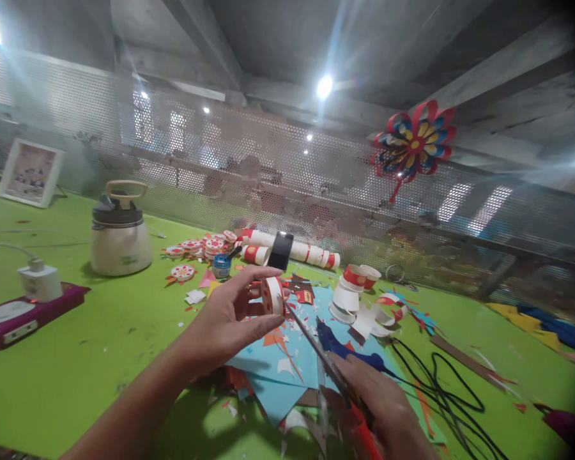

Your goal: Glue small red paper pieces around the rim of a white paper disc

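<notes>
My left hand (230,313) is closed round a short white-and-red ring (274,295), which looks cut from a paper cup, and holds it up between thumb and fingers. My right hand (383,402) grips a pair of scissors (319,351) with red handles. One blade's tip is close to the ring's lower right side; I cannot tell whether they touch. Beneath both hands lie light-blue paper sheets (263,358) strewn with small white and orange scraps. Just beyond my right hand is a blue glue gun (347,350), partly hidden by the scissors and hand.
Cut paper cups (347,297) stand at right, near a looped black cord (441,390). Farther back are a phone (281,250), a blue jar (221,266), stacked cup tubes (306,249) and decorated discs (182,273). A kettle-like jug (121,243) and purple power strip (33,313) stand left.
</notes>
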### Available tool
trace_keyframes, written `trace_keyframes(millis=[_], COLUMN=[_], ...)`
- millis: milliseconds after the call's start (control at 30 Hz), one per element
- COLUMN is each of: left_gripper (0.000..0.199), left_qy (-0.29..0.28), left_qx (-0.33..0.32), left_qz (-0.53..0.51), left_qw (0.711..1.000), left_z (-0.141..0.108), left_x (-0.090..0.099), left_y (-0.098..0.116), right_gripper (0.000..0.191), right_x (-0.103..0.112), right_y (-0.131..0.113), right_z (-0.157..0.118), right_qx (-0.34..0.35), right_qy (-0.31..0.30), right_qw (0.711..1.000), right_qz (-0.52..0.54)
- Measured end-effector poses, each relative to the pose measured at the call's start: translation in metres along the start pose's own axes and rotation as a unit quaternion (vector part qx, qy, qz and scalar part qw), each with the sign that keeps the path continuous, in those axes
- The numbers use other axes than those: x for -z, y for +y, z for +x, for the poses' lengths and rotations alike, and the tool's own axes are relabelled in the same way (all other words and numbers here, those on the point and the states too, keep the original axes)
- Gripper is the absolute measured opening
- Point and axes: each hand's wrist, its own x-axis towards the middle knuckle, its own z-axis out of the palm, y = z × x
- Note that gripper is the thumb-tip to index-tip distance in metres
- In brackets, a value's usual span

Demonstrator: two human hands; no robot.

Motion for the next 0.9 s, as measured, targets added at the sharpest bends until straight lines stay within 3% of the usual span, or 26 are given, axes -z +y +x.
trace_keyframes(millis=[300, 900], left_gripper=[0.045, 0.046], left_qy=[0.003, 0.030], left_qx=[-0.001, -0.009], left_qz=[0.011, 0.077], left_qw=[1.000, 0.997], left_z=[0.002, 0.002], left_x=[0.000, -0.002], left_y=[-0.002, -0.002], right_gripper=[0.036, 0.043], right_x=[0.002, -0.005], right_y=[-0.006, 0.001], right_z=[0.002, -0.006], right_qx=[0.025, -0.016], right_qy=[0.005, 0.029], right_qw=[1.000, 0.998], right_qz=[-0.009, -0.059])
